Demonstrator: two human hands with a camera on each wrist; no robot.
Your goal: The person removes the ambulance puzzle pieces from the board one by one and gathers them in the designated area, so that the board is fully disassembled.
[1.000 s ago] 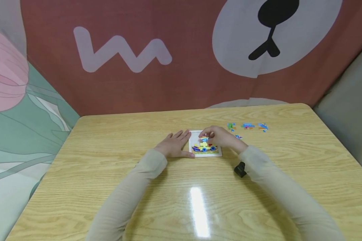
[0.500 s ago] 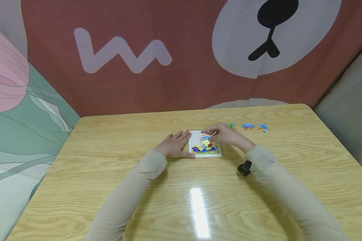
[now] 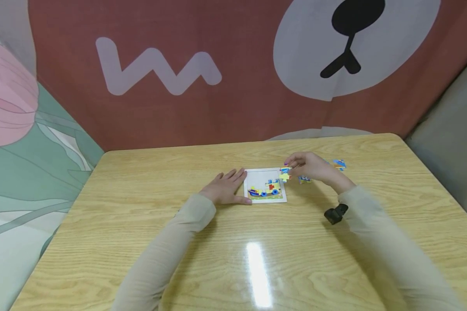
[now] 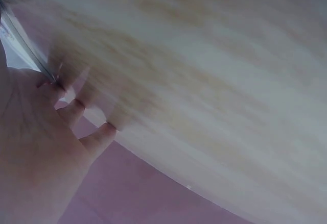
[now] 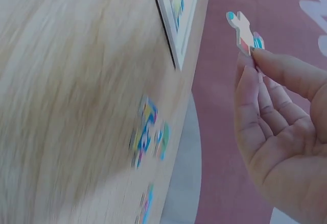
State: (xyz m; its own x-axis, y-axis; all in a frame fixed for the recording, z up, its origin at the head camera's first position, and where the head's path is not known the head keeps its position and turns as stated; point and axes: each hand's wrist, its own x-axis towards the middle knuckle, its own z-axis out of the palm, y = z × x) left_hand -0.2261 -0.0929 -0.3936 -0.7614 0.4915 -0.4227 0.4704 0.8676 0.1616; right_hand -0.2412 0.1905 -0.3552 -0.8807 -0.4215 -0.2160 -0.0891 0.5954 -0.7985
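Note:
My left hand (image 3: 226, 188) lies with fingers spread at the left edge of a white puzzle tray (image 3: 264, 201). Joined puzzle pieces (image 3: 262, 193) along the tray's bottom make part of a colourful vehicle picture; its upper part shows bare white. My right hand (image 3: 315, 167) pinches a yellow and blue puzzle piece (image 3: 285, 175) between thumb and fingertips, raised near the tray's right edge. In the right wrist view the piece (image 5: 244, 34) is seen nearly side-on, apart from the tray (image 5: 176, 43). The left wrist view shows the left hand (image 4: 46, 137) with fingers extended.
Loose puzzle pieces lie right of the tray, one (image 3: 305, 179) below the right hand and another (image 3: 339, 163) farther right. The right hand partly hides others. A black wrist camera (image 3: 334, 214) sits on the right sleeve. A printed cloth (image 3: 179, 116) hangs behind the wooden table (image 3: 148, 207).
My right hand has moved right from over the middle of the tray to its right edge, carrying the puzzle piece. The left hand has stayed in place.

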